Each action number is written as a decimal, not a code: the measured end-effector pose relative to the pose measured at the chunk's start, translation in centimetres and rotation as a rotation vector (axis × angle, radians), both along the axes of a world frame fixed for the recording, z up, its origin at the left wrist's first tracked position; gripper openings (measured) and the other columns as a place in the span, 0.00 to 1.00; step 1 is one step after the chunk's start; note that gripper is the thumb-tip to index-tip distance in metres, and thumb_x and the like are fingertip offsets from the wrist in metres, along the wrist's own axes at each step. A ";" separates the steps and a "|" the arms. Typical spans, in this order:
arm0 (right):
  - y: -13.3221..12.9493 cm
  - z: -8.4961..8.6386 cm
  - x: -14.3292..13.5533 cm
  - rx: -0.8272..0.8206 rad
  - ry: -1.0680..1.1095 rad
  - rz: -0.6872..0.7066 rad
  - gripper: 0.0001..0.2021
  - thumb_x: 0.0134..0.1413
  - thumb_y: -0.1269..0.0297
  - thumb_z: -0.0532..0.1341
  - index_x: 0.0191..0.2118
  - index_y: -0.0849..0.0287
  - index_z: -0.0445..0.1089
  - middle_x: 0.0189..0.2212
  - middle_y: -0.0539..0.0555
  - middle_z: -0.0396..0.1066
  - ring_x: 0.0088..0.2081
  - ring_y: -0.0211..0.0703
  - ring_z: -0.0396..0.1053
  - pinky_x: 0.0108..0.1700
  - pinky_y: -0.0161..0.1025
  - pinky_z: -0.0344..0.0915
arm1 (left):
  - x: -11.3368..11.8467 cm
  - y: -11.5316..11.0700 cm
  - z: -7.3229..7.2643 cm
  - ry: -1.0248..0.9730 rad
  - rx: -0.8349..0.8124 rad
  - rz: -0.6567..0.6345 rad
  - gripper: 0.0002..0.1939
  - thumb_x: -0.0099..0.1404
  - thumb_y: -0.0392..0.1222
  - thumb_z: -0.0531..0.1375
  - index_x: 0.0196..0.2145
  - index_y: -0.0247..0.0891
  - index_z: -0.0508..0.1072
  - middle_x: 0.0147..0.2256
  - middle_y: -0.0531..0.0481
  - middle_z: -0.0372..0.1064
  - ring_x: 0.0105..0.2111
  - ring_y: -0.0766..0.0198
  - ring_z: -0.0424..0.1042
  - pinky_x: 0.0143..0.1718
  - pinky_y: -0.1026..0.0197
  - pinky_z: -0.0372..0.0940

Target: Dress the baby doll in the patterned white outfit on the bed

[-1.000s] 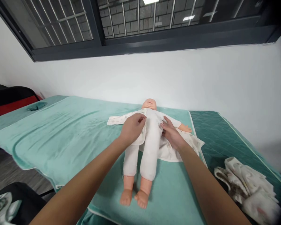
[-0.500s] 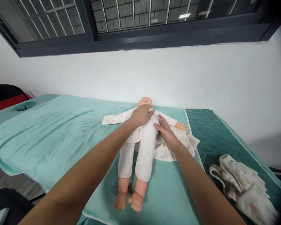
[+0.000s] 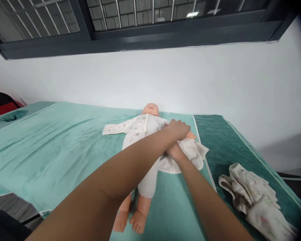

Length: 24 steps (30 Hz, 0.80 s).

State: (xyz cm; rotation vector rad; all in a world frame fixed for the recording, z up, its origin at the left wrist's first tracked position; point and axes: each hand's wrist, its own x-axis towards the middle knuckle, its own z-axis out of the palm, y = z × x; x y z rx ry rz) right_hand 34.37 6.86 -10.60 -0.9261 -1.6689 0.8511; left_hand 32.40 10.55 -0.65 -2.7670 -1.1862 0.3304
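Observation:
A baby doll (image 3: 150,109) lies on its back, legs toward me, in white trousers and a printed white baby shirt (image 3: 136,130). The shirt's left-side sleeve is stretched out with no doll hand showing. On the right, the shirt front is spread open on the bed. My left hand (image 3: 180,129) reaches across the doll's body, its fingers curled round the doll's right-side arm, with the doll's hand just past it. Beneath my left wrist is my right hand (image 3: 174,150), close to the doll's side; its fingers are mostly hidden.
A light green sheet (image 3: 52,144) covers the bed, with a darker green quilted cover (image 3: 210,137) at right. Crumpled printed cloth (image 3: 256,194) lies there. Behind stand a white wall (image 3: 115,80) and a barred window. A red and black object (image 3: 2,105) sits at far left.
My left hand has moved right from the doll's chest to its arm, crossing over my right hand. The doll's chest is uncovered, and the view has shifted slightly.

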 end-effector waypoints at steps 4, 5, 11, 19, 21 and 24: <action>-0.4 0.2 -0.2 0.009 -0.043 0.003 0.25 0.63 0.48 0.50 0.60 0.54 0.62 0.61 0.60 0.63 0.65 0.56 0.54 0.69 0.56 0.44 | 0.0 1.2 -0.6 0.029 -0.015 0.004 0.17 0.62 0.33 0.56 0.50 0.38 0.69 0.51 0.38 0.69 0.51 0.50 0.68 0.48 0.47 0.64; -0.7 0.5 -0.2 0.013 -0.049 0.008 0.25 0.63 0.49 0.51 0.60 0.55 0.62 0.61 0.60 0.63 0.65 0.56 0.54 0.68 0.55 0.45 | -0.2 1.4 -0.5 0.030 -0.015 -0.005 0.17 0.62 0.33 0.56 0.49 0.38 0.70 0.51 0.38 0.69 0.51 0.50 0.67 0.48 0.47 0.64; -2.3 3.2 0.9 -0.086 -0.075 0.117 0.23 0.63 0.52 0.54 0.59 0.56 0.63 0.60 0.59 0.64 0.62 0.55 0.59 0.64 0.54 0.55 | -2.0 2.5 0.6 -0.077 0.019 -0.055 0.17 0.59 0.32 0.57 0.47 0.40 0.68 0.50 0.42 0.69 0.48 0.52 0.70 0.43 0.53 0.65; -2.5 4.7 5.4 -0.238 -0.164 0.267 0.26 0.56 0.52 0.63 0.60 0.49 0.64 0.60 0.54 0.66 0.59 0.51 0.65 0.60 0.50 0.62 | -3.9 3.3 1.6 -0.171 -0.078 0.069 0.16 0.58 0.36 0.57 0.45 0.44 0.66 0.41 0.49 0.73 0.37 0.56 0.74 0.39 0.56 0.65; -2.0 4.7 6.9 -0.316 -0.240 0.078 0.19 0.57 0.53 0.60 0.51 0.55 0.71 0.52 0.56 0.73 0.51 0.50 0.71 0.54 0.47 0.66 | -4.3 3.3 1.6 -0.191 -0.046 0.043 0.16 0.58 0.37 0.57 0.45 0.44 0.65 0.42 0.48 0.73 0.39 0.56 0.73 0.39 0.56 0.65; -1.0 4.1 8.6 -0.401 -0.550 -0.445 0.13 0.56 0.55 0.58 0.38 0.59 0.72 0.41 0.60 0.76 0.44 0.53 0.73 0.46 0.47 0.66 | -4.8 3.2 1.4 -0.197 -0.022 0.021 0.15 0.58 0.38 0.56 0.45 0.44 0.65 0.42 0.49 0.73 0.39 0.55 0.73 0.39 0.55 0.65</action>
